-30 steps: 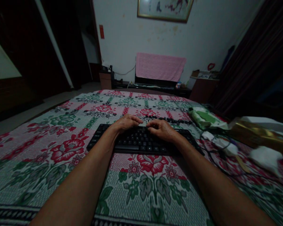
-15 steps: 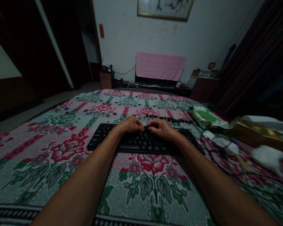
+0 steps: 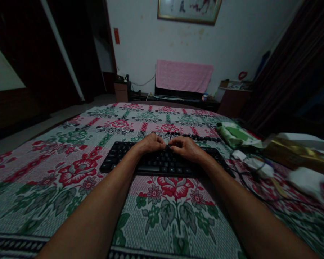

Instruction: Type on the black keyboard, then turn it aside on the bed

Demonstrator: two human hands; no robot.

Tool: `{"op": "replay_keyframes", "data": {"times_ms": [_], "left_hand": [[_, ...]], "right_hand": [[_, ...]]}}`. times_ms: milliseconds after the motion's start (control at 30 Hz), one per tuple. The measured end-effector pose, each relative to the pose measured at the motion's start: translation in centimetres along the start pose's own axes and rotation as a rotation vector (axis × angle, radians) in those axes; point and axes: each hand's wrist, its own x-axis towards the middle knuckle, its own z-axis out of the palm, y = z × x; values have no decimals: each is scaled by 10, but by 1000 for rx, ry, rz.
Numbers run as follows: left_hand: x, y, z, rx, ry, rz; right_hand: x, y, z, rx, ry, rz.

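Observation:
A black keyboard [image 3: 148, 168] lies across the flowered bedspread in front of me, its wide space bar on the near side. Over its far edge, my left hand [image 3: 151, 143] is closed, thumb and fingers pinched together near the middle. Facing it, my right hand [image 3: 185, 147] is pinched too, its fingertips almost meeting the left ones. A tiny dark bit shows between the fingertips, too small and dim to name. Behind the keyboard runs a row of small black pieces [image 3: 205, 138] that look like loose keycaps; my hands partly hide the row.
On the right lie a green-and-white soft pack [image 3: 236, 135], a gold box [image 3: 294, 151], crumpled white tissue [image 3: 306, 180] and black cables [image 3: 245, 183]. A pink cloth [image 3: 183, 75] covers something by the far wall. The patterned bedspread [image 3: 78, 169] spreads all around.
My left fingertips have shifted very slightly to the right, towards the right hand. The keyboard and the row of black pieces stay in place.

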Motion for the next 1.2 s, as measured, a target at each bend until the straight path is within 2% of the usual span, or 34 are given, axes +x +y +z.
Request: {"op": "replay_keyframes", "data": {"times_ms": [233, 500, 767, 933, 1200], "left_hand": [[-6, 7, -1, -102, -54, 9], [-4, 6, 1, -85, -21, 8], [-2, 5, 3, -85, 40, -27], [-3, 6, 2, -88, 41, -11], [-5, 3, -1, -97, -33, 22]], "right_hand": [[0, -5, -1, 13, -8, -21], [1, -2, 3, 80, 2, 54], [1, -1, 3, 22, 57, 98], [1, -3, 1, 22, 48, 163], [2, -7, -3, 99, -38, 337]]}}
